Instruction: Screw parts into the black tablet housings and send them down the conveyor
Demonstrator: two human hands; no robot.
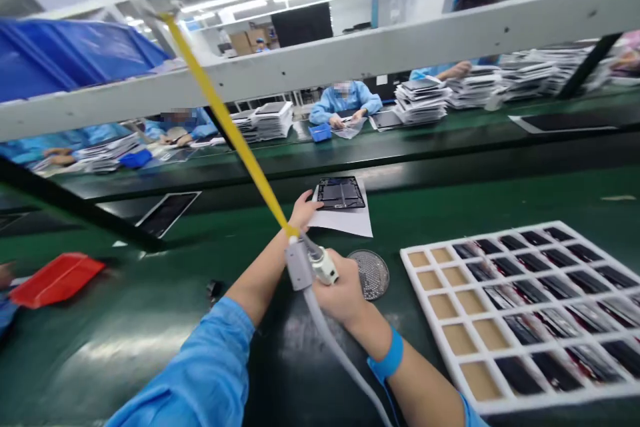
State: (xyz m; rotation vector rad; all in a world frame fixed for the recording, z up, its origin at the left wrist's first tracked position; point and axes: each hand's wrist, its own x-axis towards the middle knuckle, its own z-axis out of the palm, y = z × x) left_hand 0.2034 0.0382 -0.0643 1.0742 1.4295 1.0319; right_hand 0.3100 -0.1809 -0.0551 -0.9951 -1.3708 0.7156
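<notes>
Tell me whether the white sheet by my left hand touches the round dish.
Apart: the head view shows green bench between the sheet and the dish.

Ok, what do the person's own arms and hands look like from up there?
The left hand and right hand are ungloved. A creased light-blue left sleeve ends on the forearm; the matching right sleeve just shows at the bottom edge. A brighter blue wristband with a thin blue cord circles the right wrist. I can make out no markings.
</notes>
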